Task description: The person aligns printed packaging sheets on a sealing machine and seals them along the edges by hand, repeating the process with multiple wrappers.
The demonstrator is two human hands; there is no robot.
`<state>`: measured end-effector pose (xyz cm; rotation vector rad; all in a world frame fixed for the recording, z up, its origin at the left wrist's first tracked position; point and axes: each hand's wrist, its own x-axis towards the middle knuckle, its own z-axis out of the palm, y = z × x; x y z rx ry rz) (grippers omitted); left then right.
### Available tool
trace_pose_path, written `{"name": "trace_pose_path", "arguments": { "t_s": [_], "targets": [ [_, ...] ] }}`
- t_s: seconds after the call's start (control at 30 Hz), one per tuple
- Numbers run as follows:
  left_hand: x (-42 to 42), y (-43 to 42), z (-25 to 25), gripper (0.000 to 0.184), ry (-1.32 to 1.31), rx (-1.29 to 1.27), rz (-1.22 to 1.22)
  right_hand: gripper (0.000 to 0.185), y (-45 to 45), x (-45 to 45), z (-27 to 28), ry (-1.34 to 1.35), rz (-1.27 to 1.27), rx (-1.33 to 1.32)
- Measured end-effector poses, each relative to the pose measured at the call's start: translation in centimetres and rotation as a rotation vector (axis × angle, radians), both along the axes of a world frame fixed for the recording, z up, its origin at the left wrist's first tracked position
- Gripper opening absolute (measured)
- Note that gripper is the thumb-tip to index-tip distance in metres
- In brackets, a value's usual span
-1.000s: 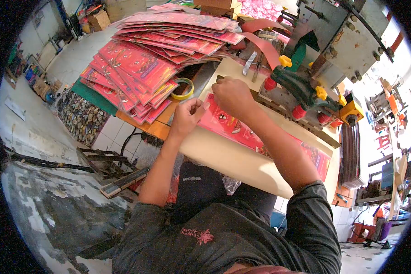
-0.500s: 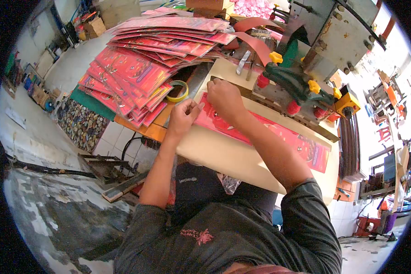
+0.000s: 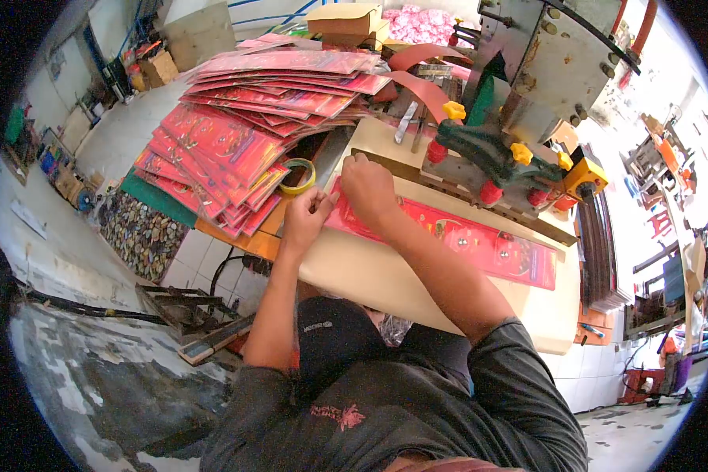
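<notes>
A long red printed sheet point(image 3: 480, 248), glossy like plastic packaging, lies on the cream-coloured work surface point(image 3: 385, 271) before the press. At its left end is my left hand point(image 3: 307, 219), thumb and fingers pinched together; whatever is between them is too small to make out. My right hand point(image 3: 370, 189) is closed above the sheet's far left part, close to the metal bar point(image 3: 464, 193) of the press. The fingertips of that hand are turned away, so what they hold, if anything, is hidden. My right forearm crosses over the sheet.
A tall pile of similar red packs point(image 3: 220, 141) stands on the left, beside a roll of yellow tape point(image 3: 299, 177). The press point(image 3: 543, 71), with yellow knobs point(image 3: 521, 153), rises behind the bar. A yellow switch box point(image 3: 586, 179) sits at its right.
The whole view has shifted slightly, so the press appears lower and further left. Both hands remain around the sheet's left end, with little change in their closed grip.
</notes>
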<state>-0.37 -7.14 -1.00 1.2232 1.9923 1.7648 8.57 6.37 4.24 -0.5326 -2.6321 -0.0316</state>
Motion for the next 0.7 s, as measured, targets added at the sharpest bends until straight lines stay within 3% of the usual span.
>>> {"name": "trace_pose_path", "arguments": {
  "t_s": [0.13, 0.23, 0.4, 0.43, 0.5, 0.7],
  "targets": [
    [-0.3, -0.1, -0.1, 0.037, -0.011, -0.007, -0.007, 0.013, 0.3, -0.1, -0.3, 0.116, 0.038, 0.020],
    [-0.2, -0.3, 0.1, 0.029, -0.116, -0.027, -0.022, 0.011, 0.7, 0.0, 0.1, 0.189, 0.085, 0.043],
    [0.9, 0.3, 1.2, 0.020, -0.502, 0.151, -0.256, 0.012, 0.6, 1.9, 1.1, 0.018, 0.192, 0.094],
    [0.4, 0.1, 1.2, 0.020, -0.502, 0.152, -0.255, 0.012, 0.5, 2.2, 0.9, 0.018, 0.192, 0.095],
    [-0.9, -0.9, 0.7, 0.020, -0.260, -0.165, -0.355, 0.011, 0.2, 2.7, 0.6, -0.008, 0.242, 0.137],
    [-1.3, 0.1, -2.2, 0.022, -0.279, 0.069, -0.375, 0.010, 0.8, 2.9, 1.1, -0.028, 0.275, 0.104]
  ]
}}
